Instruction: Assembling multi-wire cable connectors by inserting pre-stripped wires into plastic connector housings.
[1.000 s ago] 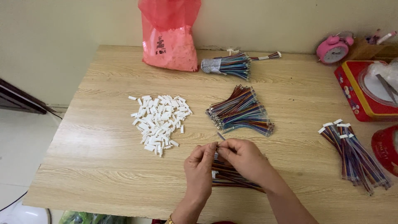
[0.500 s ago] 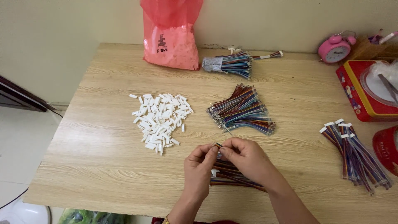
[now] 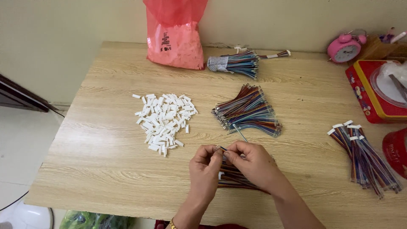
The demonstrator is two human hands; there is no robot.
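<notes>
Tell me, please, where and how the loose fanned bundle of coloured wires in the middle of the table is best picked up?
Probably at the narrow end of the fanned wire bundle, at its left, where the metal-tipped ends converge. From there the wires splay out to the right, so a pinch from above and across that neck should gather most strands at once. The left hand and right hand are busy with another wire set nearby.
</notes>
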